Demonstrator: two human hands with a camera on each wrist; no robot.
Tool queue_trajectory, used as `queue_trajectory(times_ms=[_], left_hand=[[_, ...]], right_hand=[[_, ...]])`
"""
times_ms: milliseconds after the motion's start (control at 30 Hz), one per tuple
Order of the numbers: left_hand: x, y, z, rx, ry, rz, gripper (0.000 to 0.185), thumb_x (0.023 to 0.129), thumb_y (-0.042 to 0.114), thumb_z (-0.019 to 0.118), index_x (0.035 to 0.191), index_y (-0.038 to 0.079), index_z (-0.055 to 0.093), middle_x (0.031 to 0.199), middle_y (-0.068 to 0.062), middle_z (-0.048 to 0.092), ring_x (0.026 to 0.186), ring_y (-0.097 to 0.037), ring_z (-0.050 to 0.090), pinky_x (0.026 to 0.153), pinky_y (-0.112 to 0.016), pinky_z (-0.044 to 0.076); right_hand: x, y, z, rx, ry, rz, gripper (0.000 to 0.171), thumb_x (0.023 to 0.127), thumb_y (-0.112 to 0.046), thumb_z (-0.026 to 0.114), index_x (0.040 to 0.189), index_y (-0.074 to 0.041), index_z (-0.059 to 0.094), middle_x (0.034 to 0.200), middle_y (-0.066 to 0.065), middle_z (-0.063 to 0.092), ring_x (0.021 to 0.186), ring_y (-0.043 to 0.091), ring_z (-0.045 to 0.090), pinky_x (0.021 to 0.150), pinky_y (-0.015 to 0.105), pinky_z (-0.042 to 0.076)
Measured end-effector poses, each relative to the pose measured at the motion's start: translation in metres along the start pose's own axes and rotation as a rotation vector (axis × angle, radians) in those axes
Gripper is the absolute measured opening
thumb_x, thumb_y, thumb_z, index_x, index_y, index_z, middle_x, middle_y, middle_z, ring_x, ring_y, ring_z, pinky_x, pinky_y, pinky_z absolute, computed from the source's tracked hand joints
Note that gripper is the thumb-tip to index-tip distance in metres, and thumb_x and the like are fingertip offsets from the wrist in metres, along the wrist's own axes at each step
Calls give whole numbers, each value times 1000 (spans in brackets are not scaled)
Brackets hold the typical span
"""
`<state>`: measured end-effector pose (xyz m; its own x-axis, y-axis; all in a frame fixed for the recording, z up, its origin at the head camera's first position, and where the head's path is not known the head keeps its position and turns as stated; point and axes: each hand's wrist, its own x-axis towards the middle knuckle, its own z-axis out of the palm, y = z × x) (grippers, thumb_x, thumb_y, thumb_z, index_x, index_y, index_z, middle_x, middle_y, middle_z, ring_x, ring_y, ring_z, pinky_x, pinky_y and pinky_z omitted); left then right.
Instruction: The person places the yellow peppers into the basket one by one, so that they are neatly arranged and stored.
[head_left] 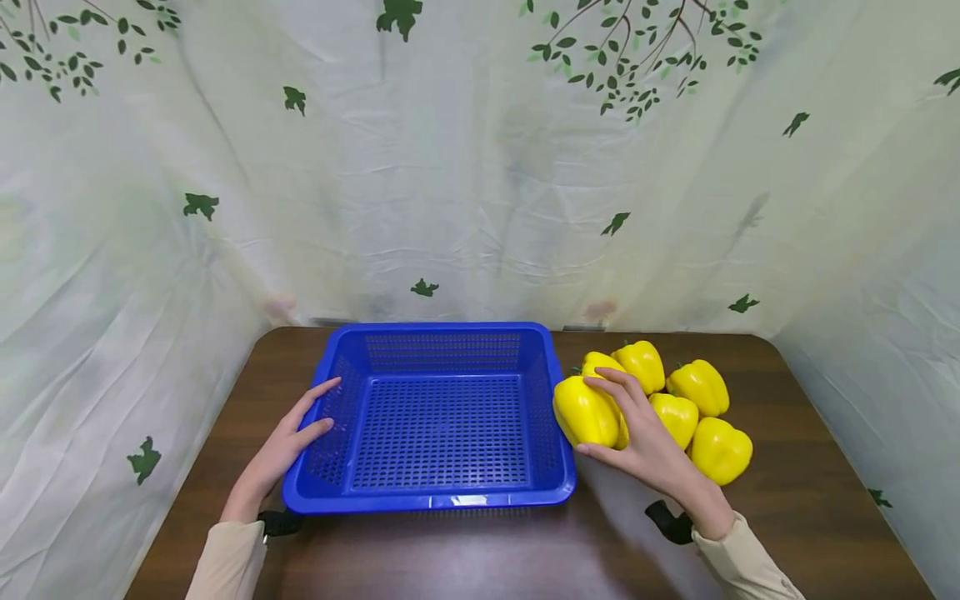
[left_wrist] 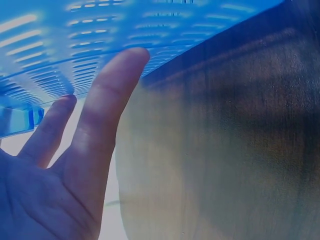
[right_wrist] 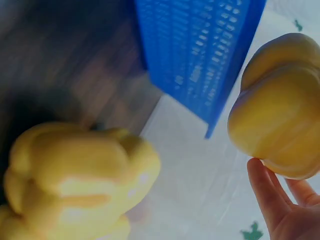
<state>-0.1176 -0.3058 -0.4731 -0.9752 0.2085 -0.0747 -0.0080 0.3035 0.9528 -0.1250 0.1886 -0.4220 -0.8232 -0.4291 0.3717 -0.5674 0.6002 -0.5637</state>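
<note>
My right hand holds a yellow bell pepper between thumb and fingers, close to the right rim of a blue perforated plastic basket. In the right wrist view, the same bell pepper appears at the right, with fingertips against its lower side. My left hand rests at the basket's left rim, thumb and a finger stretched out and spread apart. The left wrist view has its straight thumb against the perforated blue wall. The basket stands on the table with a bare floor.
Several more yellow bell peppers lie clustered right of the basket, one partly behind the held pepper. The brown wooden table meets a pale leaf-print curtain at the back, and curtains flank both sides.
</note>
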Motion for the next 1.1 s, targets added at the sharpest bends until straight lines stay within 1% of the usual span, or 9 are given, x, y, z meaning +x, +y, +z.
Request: queue_trajectory(times_ms=[100,200,367,533,633,800,1100], left_hand=[[0,0,1,-2,-2,-4,56,101,18,46,152,18,23,151,-26,15,119,-51,40,81,-45,51],[0,-1,2,-9,-4,-6,56,101,18,46,152,18,23,151,-26,15,119,-52,40,81,-46,51],[0,-2,2,-9,-5,-6,56,101,17,46,152,18,23,152,-27,14,120,-53,38,82,-50,51],[-1,-2,1,-39,-12,-14,56,102,17,46,152,18,22,151,-27,15,117,-53,42,78,-47,54],[-1,-1,0,-47,-17,-20,56,102,18,46,153,19,21,151,-27,16,115,-51,45,77,-45,54],[1,-1,0,-41,-12,-15,56,102,19,46,152,20,22,151,-27,16,115,-52,45,78,-48,54],[2,-2,-2,-40,-13,-9,56,102,17,45,152,18,21,151,-28,13,116,-56,42,77,-51,54]], right_hand=[[7,-4,4,-5,6,-38,80,71,-28,85,138,-14,43,143,11,33,127,31,38,93,53,44],[14,-9,8,-7,-1,-51,80,72,-30,85,138,-14,43,143,11,33,126,31,39,90,51,46],[26,-21,13,22,-32,-23,77,75,-36,82,139,-17,42,144,10,32,119,30,46,87,47,49],[40,-30,21,35,-65,-29,77,76,-39,80,140,-19,41,143,10,31,117,30,47,87,46,49],[48,-35,25,29,-77,-46,77,77,-40,79,141,-18,41,143,11,30,118,30,46,89,45,49],[62,-43,32,22,-82,-66,77,77,-41,79,140,-17,42,142,12,31,117,30,48,89,42,50],[84,-58,51,44,-106,-63,77,77,-41,79,140,-15,43,142,13,31,115,28,49,87,39,50]])
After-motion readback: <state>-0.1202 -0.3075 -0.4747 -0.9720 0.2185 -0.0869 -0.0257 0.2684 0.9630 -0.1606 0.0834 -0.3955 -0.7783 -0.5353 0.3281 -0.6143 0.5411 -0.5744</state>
